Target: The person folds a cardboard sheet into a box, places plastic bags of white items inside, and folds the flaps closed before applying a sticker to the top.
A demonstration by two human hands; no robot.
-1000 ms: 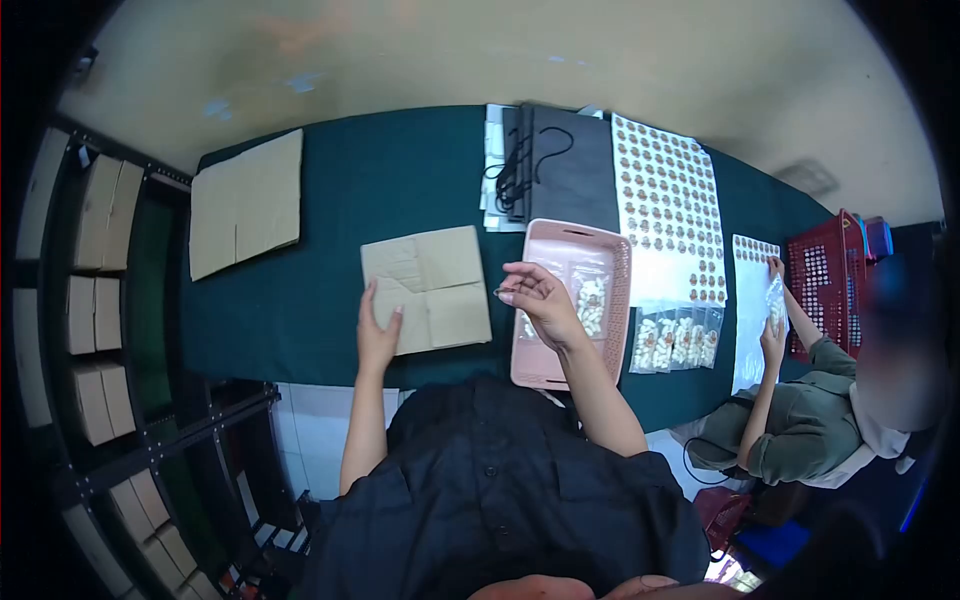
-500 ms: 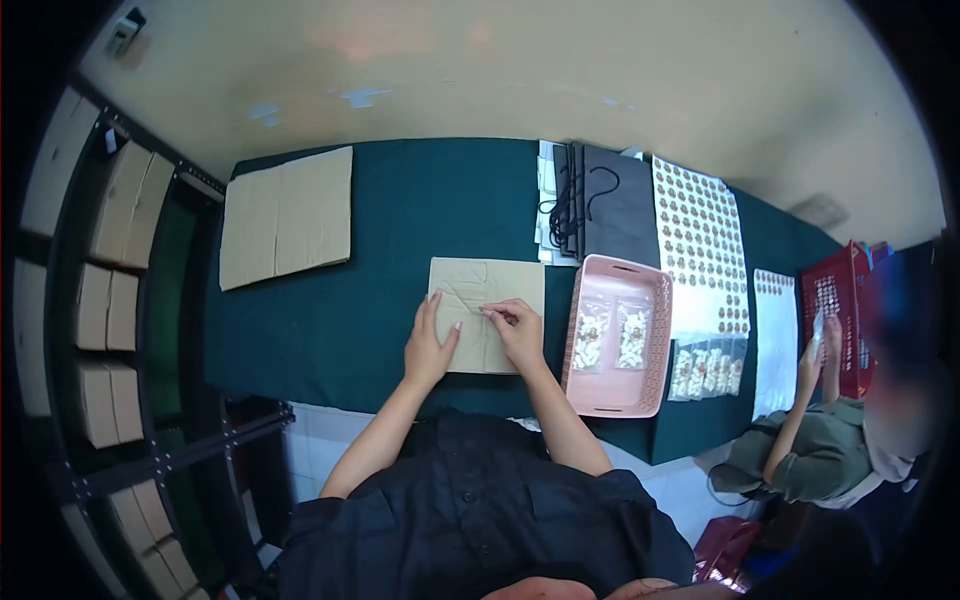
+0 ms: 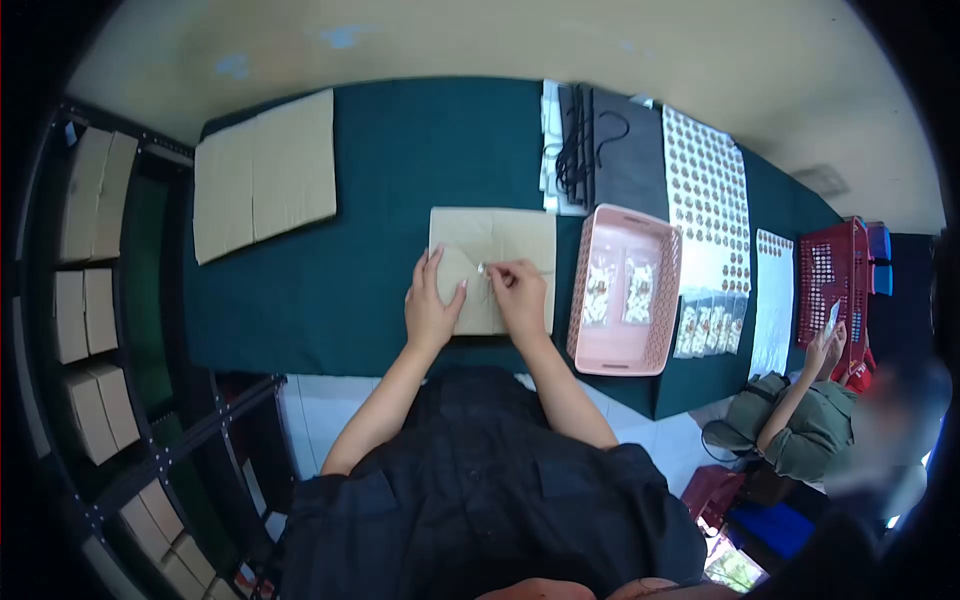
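A flat tan cardboard piece [image 3: 463,226] with creases lies on the dark green cloth before me. My left hand [image 3: 430,306] rests on its left side, fingers stretched out and thumb apart. My right hand [image 3: 520,298] is closed in a pinch over the middle of the cardboard. A small pale, shiny spot shows at its fingertips; what they hold is too small to make out. Just right of the cardboard stands a pink plastic basket [image 3: 627,352], with two clear packets of white pieces [image 3: 640,292] inside.
Folded cardboard [image 3: 265,175] lies at the back left. Black bags with cords [image 3: 628,150], a sticker sheet [image 3: 705,190] and more filled packets [image 3: 708,325] are on the right. A shelf of boxes [image 3: 98,195] stands left. A co-worker [image 3: 800,425] handles a packet near a red basket [image 3: 830,265].
The view has tilted, so the table sits higher in the picture. My right hand stays pinched over the cardboard, and a shiny spot now shows at its fingertips. My left hand stays flat.
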